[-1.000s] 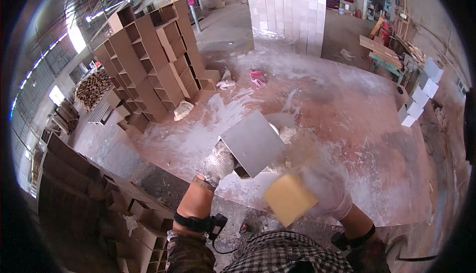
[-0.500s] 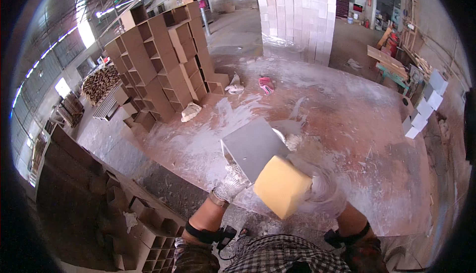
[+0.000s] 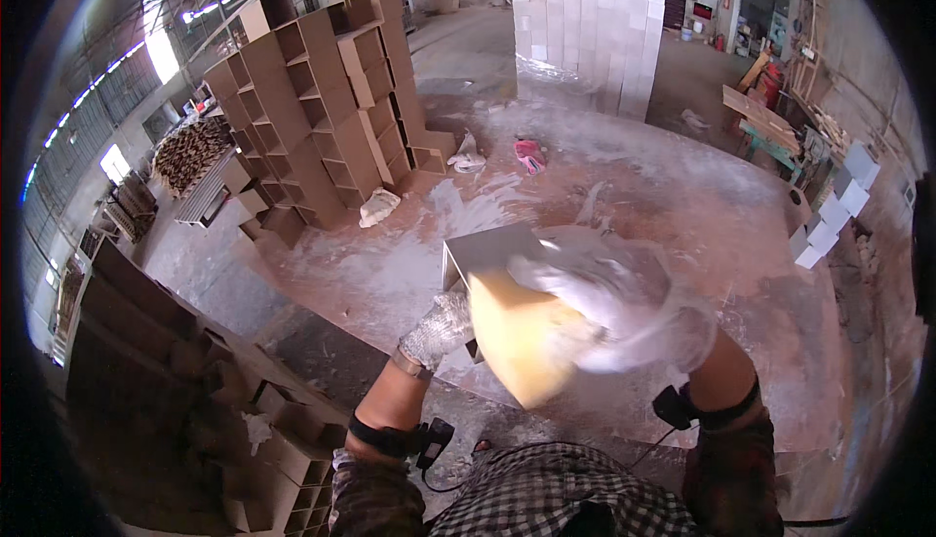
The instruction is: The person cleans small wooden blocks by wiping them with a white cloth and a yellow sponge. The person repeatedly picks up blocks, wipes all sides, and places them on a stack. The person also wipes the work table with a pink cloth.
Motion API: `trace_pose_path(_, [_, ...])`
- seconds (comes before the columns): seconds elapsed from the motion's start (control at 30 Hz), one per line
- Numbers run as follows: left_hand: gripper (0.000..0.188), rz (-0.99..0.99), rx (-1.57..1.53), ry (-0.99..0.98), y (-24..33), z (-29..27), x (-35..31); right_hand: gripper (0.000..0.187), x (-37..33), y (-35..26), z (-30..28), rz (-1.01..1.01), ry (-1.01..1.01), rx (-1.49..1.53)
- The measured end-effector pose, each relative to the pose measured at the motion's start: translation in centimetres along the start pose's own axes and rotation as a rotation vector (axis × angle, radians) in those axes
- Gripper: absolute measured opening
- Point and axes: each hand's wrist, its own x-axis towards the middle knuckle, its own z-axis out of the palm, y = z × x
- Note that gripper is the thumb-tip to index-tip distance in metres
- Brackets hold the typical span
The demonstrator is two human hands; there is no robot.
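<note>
In front of me a grey box (image 3: 499, 241) is tilted over the table, its open side toward the left. My left hand (image 3: 436, 330), in a whitish knit glove, is closed on the box's near left edge; its fingertips are partly hidden. A yellow sponge block (image 3: 520, 334) covers much of the box's near face. My right hand (image 3: 634, 308), in a pale glove with loose clear plastic about it, is closed on the right side of the sponge. That hand and the sponge are smeared by motion.
The low reddish table (image 3: 721, 361) is streaked with pale powder. Brown open boxes (image 3: 322, 118) are stacked at the far left, white boxes (image 3: 585, 30) stand at the back, and grey boxes (image 3: 834, 210) at the right. A white cloth (image 3: 379, 207) and a pink cloth (image 3: 529, 156) lie beyond.
My right hand has swept the sponge up and left across the box, covering more of its near face. My left hand, still on the box, has shifted slightly up and left.
</note>
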Motion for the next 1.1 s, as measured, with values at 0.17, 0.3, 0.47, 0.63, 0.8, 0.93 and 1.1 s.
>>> trace_pose_path(0.17, [0.042, 0.422, 0.86, 0.153, -0.6, -2.9, -0.3, 0.071, 0.5, 0.6, -0.4, 0.155, 0.232, 0.223])
trace_pose_path(0.3, [0.051, 0.313, 0.713, 0.027, -0.6, -2.3, 1.0, 0.052, 2.8, 0.1, 1.7, 0.12, 0.404, -0.15])
trace_pose_path(0.47, [0.051, 0.416, 0.562, 0.044, 0.1, -2.8, 1.0, 0.045, 2.7, -1.1, 6.4, -0.044, 0.363, -0.53])
trace_pose_path(0.63, [0.044, 0.356, 0.551, 0.195, 1.7, -5.0, 0.4, 0.035, -1.0, -4.7, 8.3, -0.035, -0.035, -0.321])
trace_pose_path(0.8, [0.048, 0.381, 0.431, 0.219, 1.3, -6.3, 1.2, 0.037, -1.7, -4.3, 5.6, 0.189, 0.068, -0.004])
trace_pose_path(0.93, [0.045, 0.509, 0.739, 0.207, 1.8, -6.3, 1.2, 0.058, 1.7, -3.0, 0.6, 0.344, 0.23, 0.144])
trace_pose_path(1.1, [0.046, 0.619, 0.679, 0.191, 0.7, -5.3, 2.7, 0.067, 6.5, -0.4, 2.4, 0.09, 0.419, -0.142])
